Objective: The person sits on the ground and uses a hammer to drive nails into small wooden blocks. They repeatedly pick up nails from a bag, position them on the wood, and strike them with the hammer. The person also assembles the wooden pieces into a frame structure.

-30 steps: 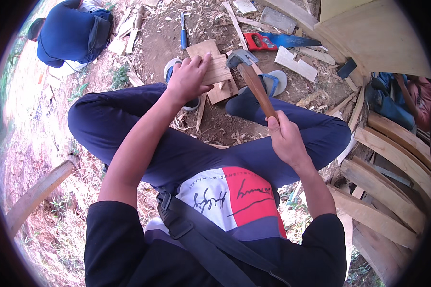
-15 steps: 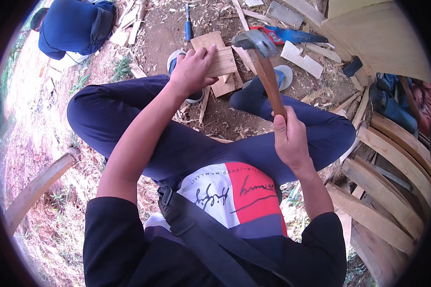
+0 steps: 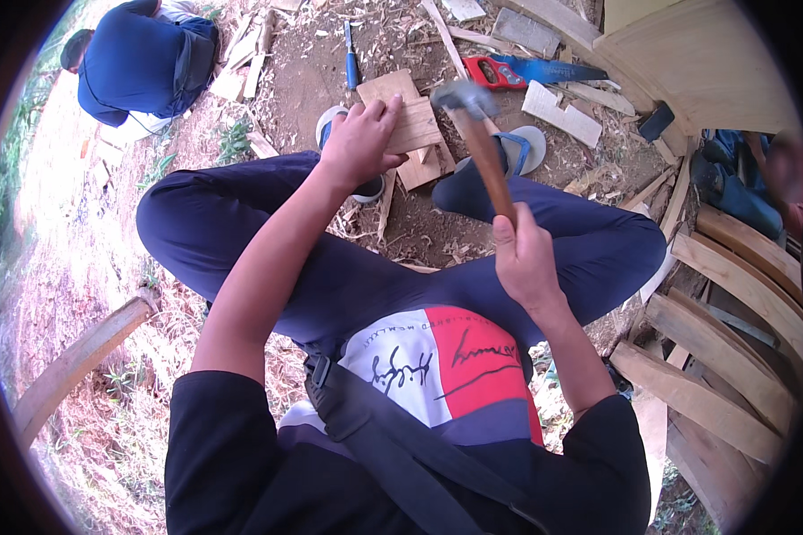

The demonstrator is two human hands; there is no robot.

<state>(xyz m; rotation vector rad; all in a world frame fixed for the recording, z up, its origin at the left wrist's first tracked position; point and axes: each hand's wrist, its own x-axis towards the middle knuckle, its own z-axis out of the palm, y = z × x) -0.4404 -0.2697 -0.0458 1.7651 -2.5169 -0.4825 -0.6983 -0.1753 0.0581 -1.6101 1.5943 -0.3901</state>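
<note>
My left hand [image 3: 359,143] is closed on a small flat wooden block [image 3: 416,126], its fingers over the left end. Beneath that block lie more pieces of wood, among them a wider board [image 3: 389,86] on the ground between my feet. My right hand [image 3: 525,257] grips the wooden handle of a claw hammer [image 3: 486,160]. The hammer's metal head is blurred and hangs just right of the block, apart from it as far as I can tell.
A blue-handled chisel [image 3: 351,62] and a red-and-blue handsaw [image 3: 531,71] lie beyond the boards among shavings. Curved planks [image 3: 696,401] are stacked at the right. One person in blue [image 3: 143,62] crouches at the far left; another person [image 3: 745,192] is partly visible at the right.
My right hand and the hammer have shifted slightly left, with the hammer head moving down toward the block's right end. My left hand stays on the block.
</note>
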